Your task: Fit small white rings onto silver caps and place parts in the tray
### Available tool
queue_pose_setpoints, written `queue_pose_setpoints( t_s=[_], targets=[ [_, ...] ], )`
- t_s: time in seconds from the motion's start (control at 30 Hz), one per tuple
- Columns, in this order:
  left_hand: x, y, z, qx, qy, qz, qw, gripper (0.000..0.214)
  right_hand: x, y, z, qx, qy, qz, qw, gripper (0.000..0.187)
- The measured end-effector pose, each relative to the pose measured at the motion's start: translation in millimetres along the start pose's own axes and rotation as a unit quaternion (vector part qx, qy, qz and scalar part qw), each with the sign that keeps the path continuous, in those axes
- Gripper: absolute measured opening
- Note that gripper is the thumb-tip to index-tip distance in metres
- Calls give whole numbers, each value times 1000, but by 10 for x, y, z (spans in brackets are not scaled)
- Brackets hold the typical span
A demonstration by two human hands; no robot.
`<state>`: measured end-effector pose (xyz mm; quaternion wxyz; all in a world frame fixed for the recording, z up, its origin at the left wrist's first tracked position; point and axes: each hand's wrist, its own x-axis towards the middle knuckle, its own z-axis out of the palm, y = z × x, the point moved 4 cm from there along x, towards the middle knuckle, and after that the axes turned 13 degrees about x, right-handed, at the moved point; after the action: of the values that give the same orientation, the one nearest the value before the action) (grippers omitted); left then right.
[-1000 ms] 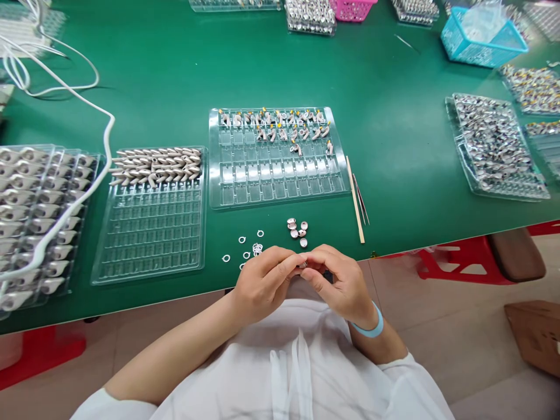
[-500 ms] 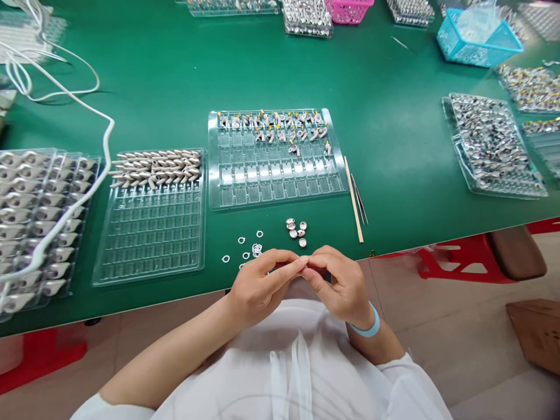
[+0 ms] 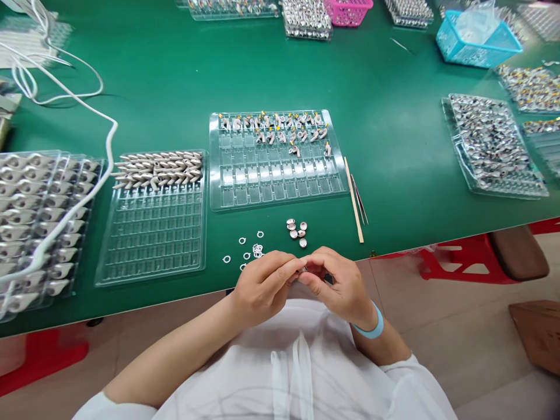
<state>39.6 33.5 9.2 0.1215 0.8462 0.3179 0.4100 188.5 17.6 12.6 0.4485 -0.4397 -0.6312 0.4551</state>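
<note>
My left hand (image 3: 265, 286) and my right hand (image 3: 339, 286) meet at the table's front edge, fingertips pinched together. Between them a small metal part (image 3: 303, 269) shows; the fingers cover most of it, so its kind is unclear. Just beyond lie several round metal caps (image 3: 302, 234). Left of these, near my left hand, are several thin white rings (image 3: 257, 250), some piled up. Behind stands a clear plastic tray (image 3: 249, 157) with small metal pieces with yellow ends (image 3: 282, 135) in its back rows.
A wooden stick (image 3: 354, 201) and tweezers (image 3: 360, 201) lie right of the clear tray. To the left are a tray of curved metal pieces (image 3: 161, 169), a larger filled tray (image 3: 39, 216) and a white cable (image 3: 111, 140). A blue basket (image 3: 479, 52) stands far right.
My fingertips have parted slightly, so a bit of the small metal part shows between them. The items on the table lie as before.
</note>
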Motion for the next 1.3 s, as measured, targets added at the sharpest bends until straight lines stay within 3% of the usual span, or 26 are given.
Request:
queue_pose_setpoints(
  t_s=[0.27, 0.5, 0.8, 1.03, 1.3],
  targets=[
    [-5, -4, -9, 28, -13, -11, 999, 37, 9, -30, 27, -87, -33, -49, 994, 17],
    [-20, -5, -32, 9, -10, -33, 999, 38, -31, 3, 39, -88, -26, -77, 993, 18],
    [-10, -6, -29, 57, -35, 11, 998, 32, -87, 12, 56, -162, -34, -111, 980, 17],
    [17, 23, -25, 101, -20, 31, 994, 29, -94, 44, 84, -198, -41, -103, 974, 16],
    [39, 18, -24, 117, -32, 14, 993, 25, -77, 49, 83, -154, -71, -54, 984, 15]
  ],
)
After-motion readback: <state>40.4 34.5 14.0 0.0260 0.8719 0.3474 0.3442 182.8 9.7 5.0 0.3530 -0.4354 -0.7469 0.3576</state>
